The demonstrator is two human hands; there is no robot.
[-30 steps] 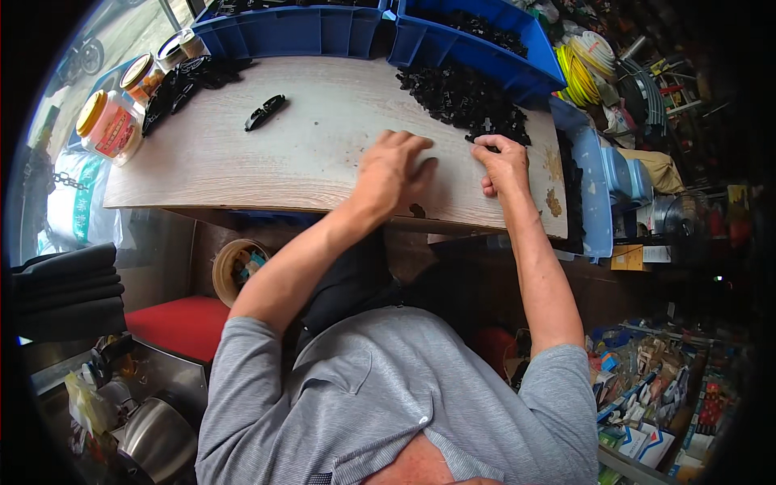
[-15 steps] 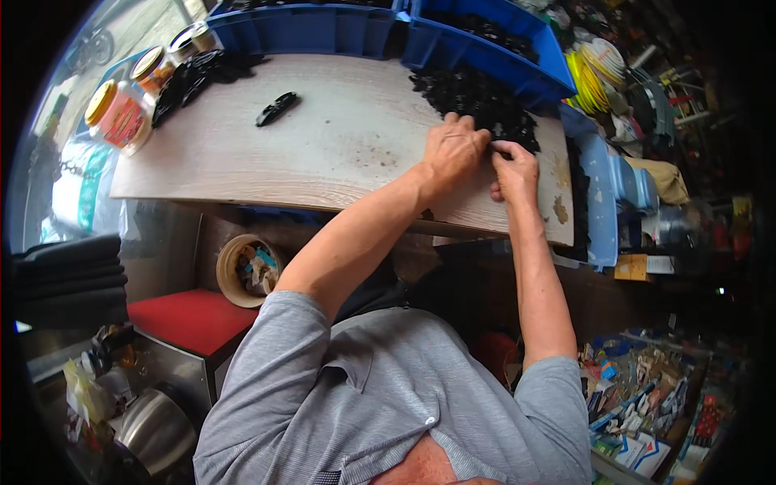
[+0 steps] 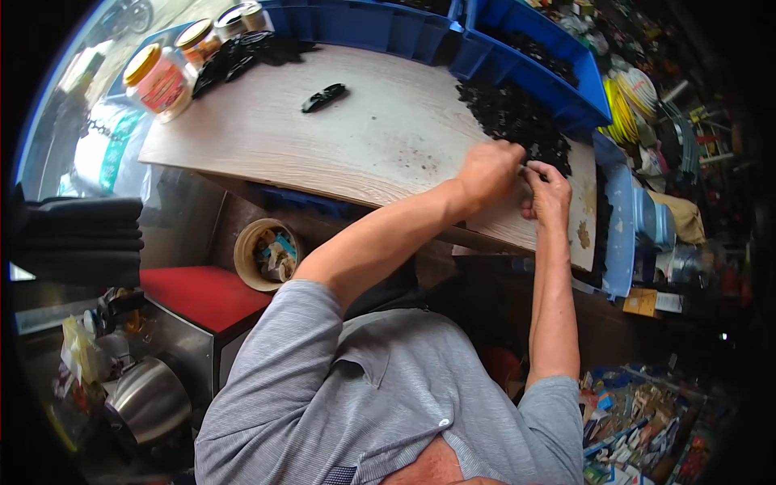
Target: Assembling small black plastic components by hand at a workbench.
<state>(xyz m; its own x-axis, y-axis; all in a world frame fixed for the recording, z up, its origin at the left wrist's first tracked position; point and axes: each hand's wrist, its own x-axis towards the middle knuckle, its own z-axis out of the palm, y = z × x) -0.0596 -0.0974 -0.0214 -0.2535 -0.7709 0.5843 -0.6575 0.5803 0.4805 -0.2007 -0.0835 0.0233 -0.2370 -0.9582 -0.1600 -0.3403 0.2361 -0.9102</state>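
Note:
My left hand and my right hand come together at the near edge of a pile of small black parts on the table's right side. Both have their fingers closed in a pinch, with the fingertips nearly touching. Something tiny and dark seems to sit between them, too small and covered to name. A single long black piece lies by itself further left on the table. Beyond it is a heap of similar long black pieces.
Blue bins line the far edge of the pale wooden table. Jars with yellow lids stand at the far left. Below are a bucket of scraps and a red-topped cabinet. A light blue crate is at the right.
The view has shifted, so the table sits further right and slightly tilted. My hands have drawn a little nearer to me from the pile, still pinched together.

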